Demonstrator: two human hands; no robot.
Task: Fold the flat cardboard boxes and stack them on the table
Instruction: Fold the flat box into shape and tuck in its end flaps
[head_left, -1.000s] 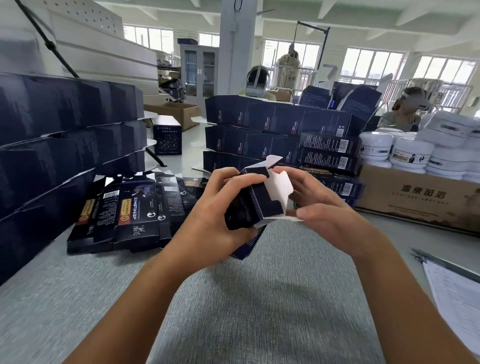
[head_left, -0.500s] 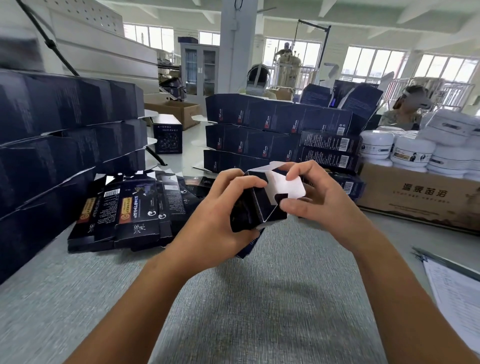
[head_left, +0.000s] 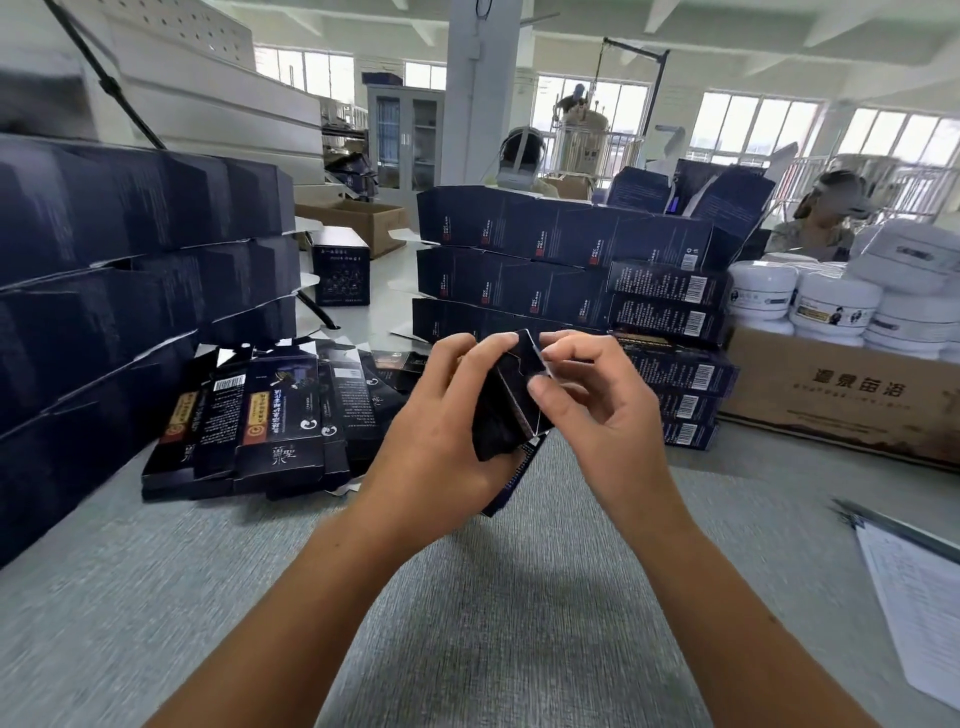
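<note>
A small dark blue cardboard box (head_left: 511, 405) hangs above the grey table (head_left: 467, 613) between both hands. My left hand (head_left: 441, 415) grips its body from the left, fingers curled over the top. My right hand (head_left: 587, 395) pinches its top flap from the right with thumb and fingertips. The flap lies nearly closed and the white inside barely shows. A fanned pile of flat boxes (head_left: 270, 415) lies on the table to the left. Folded boxes form a stack (head_left: 561, 265) behind my hands and a taller stack (head_left: 119, 286) at the far left.
A brown carton (head_left: 841, 395) topped with white jars (head_left: 831, 306) stands at the right. A clipboard with paper (head_left: 919, 587) lies at the right edge. One folded box (head_left: 340, 265) stands alone further back. Other people sit beyond the stacks.
The box's white top flap stood open a second ago. My right hand has pushed it down over the box, and both hands have drawn closer together.
</note>
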